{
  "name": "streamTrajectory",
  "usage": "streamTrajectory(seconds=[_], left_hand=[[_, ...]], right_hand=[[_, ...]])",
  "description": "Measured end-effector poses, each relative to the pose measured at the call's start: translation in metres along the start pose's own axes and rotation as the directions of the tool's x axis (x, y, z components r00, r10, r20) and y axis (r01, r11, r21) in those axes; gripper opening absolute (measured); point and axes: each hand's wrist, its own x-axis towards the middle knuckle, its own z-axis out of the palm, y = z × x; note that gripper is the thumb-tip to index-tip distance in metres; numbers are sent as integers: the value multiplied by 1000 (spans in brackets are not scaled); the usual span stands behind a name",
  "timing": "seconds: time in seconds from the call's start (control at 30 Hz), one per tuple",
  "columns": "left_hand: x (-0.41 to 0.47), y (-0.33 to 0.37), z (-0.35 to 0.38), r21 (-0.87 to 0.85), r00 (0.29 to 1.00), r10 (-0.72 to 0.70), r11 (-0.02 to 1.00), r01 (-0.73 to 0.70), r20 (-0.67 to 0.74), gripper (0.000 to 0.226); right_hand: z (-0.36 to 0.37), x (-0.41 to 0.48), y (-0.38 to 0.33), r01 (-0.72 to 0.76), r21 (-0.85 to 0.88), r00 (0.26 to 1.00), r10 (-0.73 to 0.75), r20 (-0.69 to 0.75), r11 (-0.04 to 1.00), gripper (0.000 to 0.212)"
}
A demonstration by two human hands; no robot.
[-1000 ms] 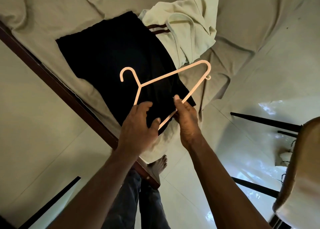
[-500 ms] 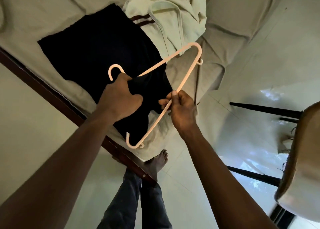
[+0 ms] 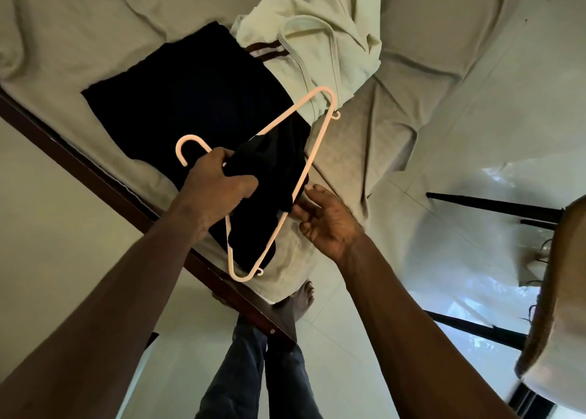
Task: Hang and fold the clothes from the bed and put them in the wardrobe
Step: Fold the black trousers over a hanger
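Note:
A pale pink plastic hanger (image 3: 312, 152) hangs above the bed's corner. My left hand (image 3: 218, 185) grips it at the neck below the hook, together with a fold of the black garment (image 3: 190, 101) that lies flat on the bed. Part of that black cloth is drawn through the hanger's triangle. My right hand (image 3: 326, 218) is beside the hanger's long bar, fingers loosely spread, fingertips at the cloth's edge near the bar. A cream garment (image 3: 320, 37) with a ribbed neckline lies bunched behind the black one.
The bed (image 3: 428, 69) has a wrinkled beige sheet and a dark wooden frame (image 3: 95, 177) along its near edge. My legs and a bare foot (image 3: 298, 301) stand on the pale tiled floor. A stool (image 3: 558, 307) with black legs is at the right.
My right hand has let go of the hanger's bar and opened beside it. My left hand moved from the hanger's lower part up to its neck and pulled black cloth through the hanger.

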Motion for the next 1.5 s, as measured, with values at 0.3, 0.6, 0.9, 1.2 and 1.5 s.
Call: streamTrajectory(seconds=[0.3, 0.6, 0.9, 1.2, 1.5], left_hand=[[-11, -8, -2, -140, 997, 70, 988, -67, 19, 37], [-15, -2, -15, 41, 975, 162, 987, -157, -150, 51], [-6, 2, -3, -211, 982, -15, 977, -25, -190, 14], [2, 13, -2, -237, 983, 58, 966, -98, -173, 19], [19, 17, 8, -137, 945, 89, 981, -138, -314, 28]], right_hand=[[35, 18, -13, 102, -519, 987, -151, -53, 848, 27], [26, 4, -45, 132, -967, 851, -526, -3, 218, 32], [33, -24, -14, 408, -912, 336, -922, 191, -41, 66], [27, -47, 29, 499, -863, 735, -492, 467, -74, 28], [2, -73, 11, 339, -868, 545, -675, 496, -364, 26]])
